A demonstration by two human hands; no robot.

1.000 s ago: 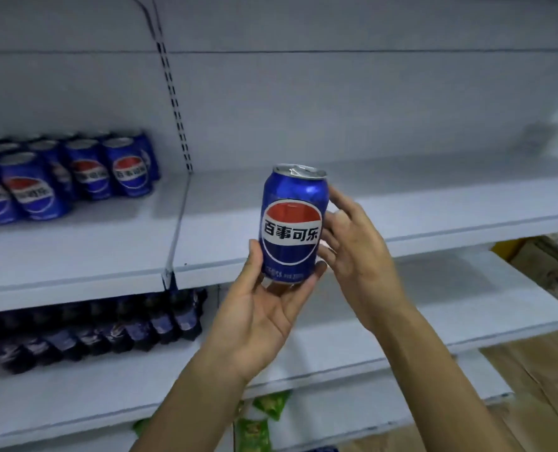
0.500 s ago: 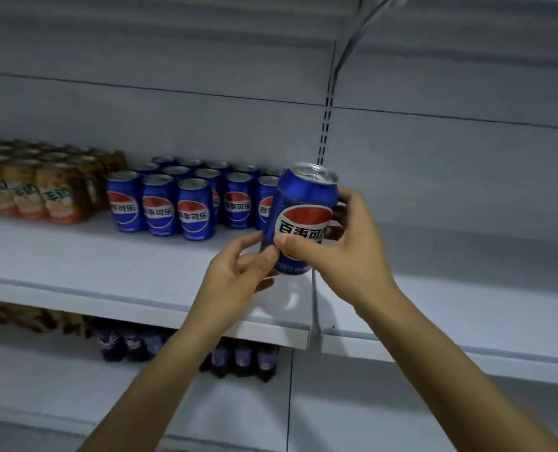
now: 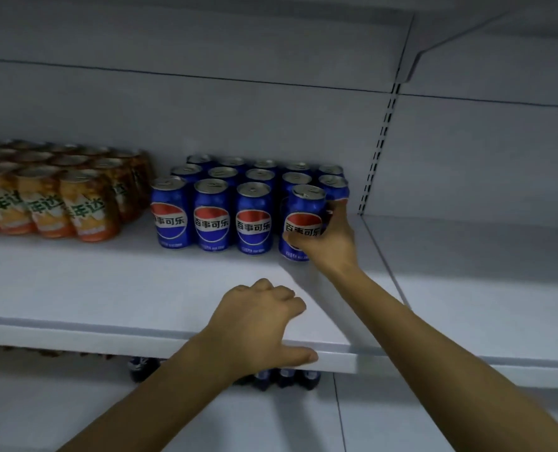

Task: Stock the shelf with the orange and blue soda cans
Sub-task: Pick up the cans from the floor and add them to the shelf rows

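Pale shelf (image 3: 108, 288), perhaps metal; cylindrical can (image 3: 304, 207)

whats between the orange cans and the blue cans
Only a narrow bare strip of shelf separates the orange cans from the blue cans, head view.

A: Arms & hands, quick, what's on 'em?

B: Both forearms bare right to btm frame edge. L hand (image 3: 258, 324) & R hand (image 3: 331, 244) bare too. Slim wrists.

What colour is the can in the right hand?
The can held by the right hand is blue with a red-white-blue round logo, seen in the head view.
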